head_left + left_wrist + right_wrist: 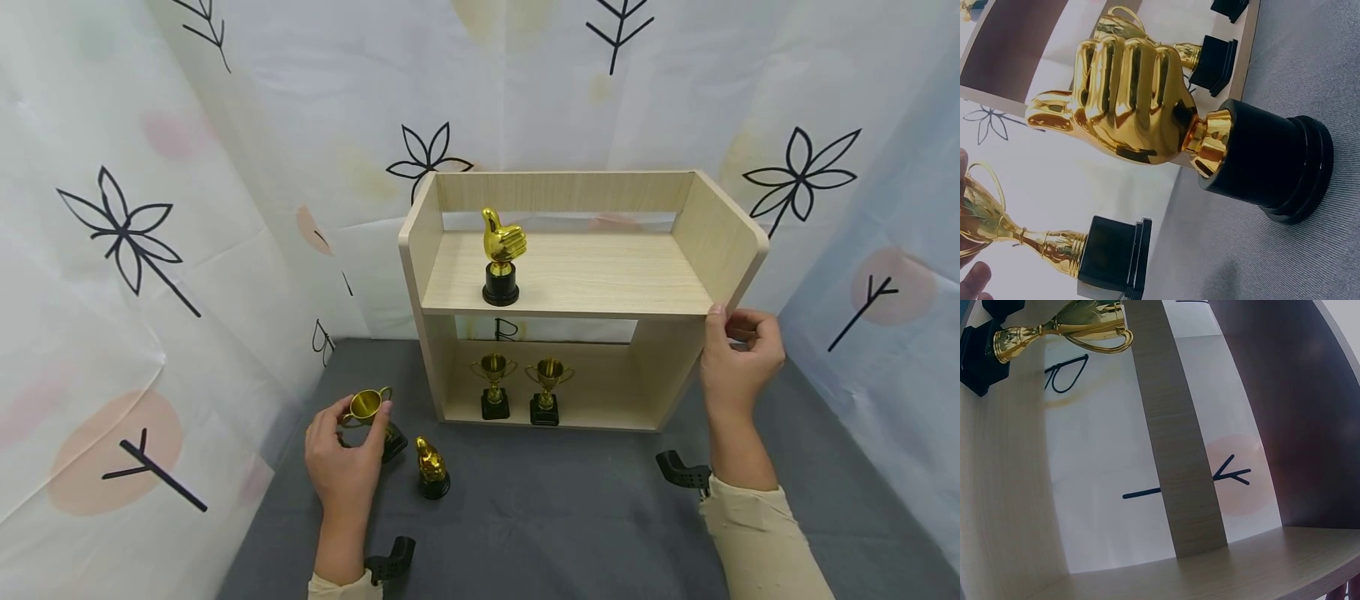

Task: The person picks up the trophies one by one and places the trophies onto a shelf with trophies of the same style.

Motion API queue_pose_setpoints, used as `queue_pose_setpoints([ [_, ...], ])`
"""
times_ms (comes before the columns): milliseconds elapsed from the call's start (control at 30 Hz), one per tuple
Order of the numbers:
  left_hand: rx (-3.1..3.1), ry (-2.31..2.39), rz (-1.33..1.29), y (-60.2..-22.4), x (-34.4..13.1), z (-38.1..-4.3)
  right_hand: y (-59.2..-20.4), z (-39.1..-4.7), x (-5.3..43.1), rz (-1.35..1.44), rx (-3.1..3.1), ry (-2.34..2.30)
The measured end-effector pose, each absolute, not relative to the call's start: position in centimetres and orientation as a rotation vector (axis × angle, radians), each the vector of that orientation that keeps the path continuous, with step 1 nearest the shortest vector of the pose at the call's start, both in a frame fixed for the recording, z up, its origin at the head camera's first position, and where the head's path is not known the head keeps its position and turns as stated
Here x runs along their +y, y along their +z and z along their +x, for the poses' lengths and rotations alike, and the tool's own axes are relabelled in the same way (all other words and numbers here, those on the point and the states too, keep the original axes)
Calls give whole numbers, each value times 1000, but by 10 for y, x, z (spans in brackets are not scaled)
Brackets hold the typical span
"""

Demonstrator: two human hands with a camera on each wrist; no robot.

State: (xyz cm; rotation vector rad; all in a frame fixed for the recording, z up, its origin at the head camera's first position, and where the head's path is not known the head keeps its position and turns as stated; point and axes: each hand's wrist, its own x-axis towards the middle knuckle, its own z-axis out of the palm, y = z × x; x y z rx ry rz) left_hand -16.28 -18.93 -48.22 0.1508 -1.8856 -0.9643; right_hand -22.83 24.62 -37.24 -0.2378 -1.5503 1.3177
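My left hand holds a gold trophy cup with a black base by its bowl, left of the shelf. In the left wrist view the trophy cup appears tilted, with fingertips at its bowl. Just right of that hand, a gold thumbs-up trophy stands on the grey table. My right hand grips the right side panel of the wooden shelf, thumb at the front edge. In the right wrist view only a few fingertips show at the lower right corner.
On the upper board stands another thumbs-up trophy. Two trophy cups, one at the left and one beside it, stand on the lower board. Patterned white cloth surrounds the table at the back and sides.
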Motion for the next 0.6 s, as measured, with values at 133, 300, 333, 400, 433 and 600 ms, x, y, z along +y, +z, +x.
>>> queue_pose_setpoints([
  [133, -1887, -965, 152, -478, -188, -160, -372, -228, 245, -238, -1548, 1319],
  [300, -1882, -965, 135, -475, -186, -160, -369, -225, 243, -232, -1543, 1325],
  [333, -1880, -967, 130, -475, -186, -159, -368, -224, 243, -231, -1541, 1327],
  [400, -1877, -968, 125, -475, -185, -159, -367, -223, 242, -228, -1539, 1329],
  [433, -1874, -968, 121, -475, -185, -160, -367, -222, 242, -227, -1539, 1329],
  [600, -1857, -965, 104, -477, -186, -161, -365, -220, 240, -225, -1550, 1327],
])
